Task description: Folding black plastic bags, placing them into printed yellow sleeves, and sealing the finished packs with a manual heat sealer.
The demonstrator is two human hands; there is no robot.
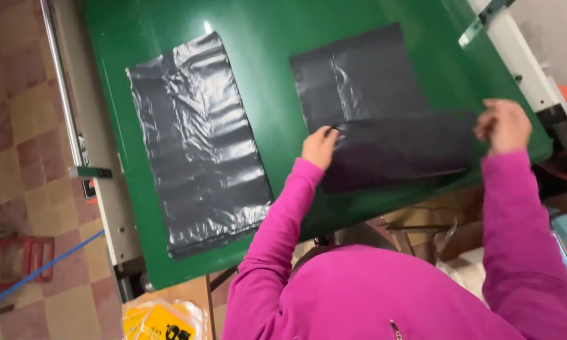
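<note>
Surface: a glossy green table [277, 119] fills the centre and top of the frame, catching a glare near the top.
Left bag: a dark plastic bag [198, 141] lies flat, crinkled, at centre left.
Right bag: a folded bag [384, 113] at centre right, its lower part doubled over.
Left hand: the left hand [319, 146] pinches the fold's left edge.
Right hand: the right hand [503, 126] is clenched on the fold's right end.
Frame: a white metal rail [523, 56] runs down the upper right.
Floor: brown checked tiles [19, 126] at left; red crate [16, 261] and blue hose [44, 267] lower left.
Bottom: yellow packets [164, 321].
</note>
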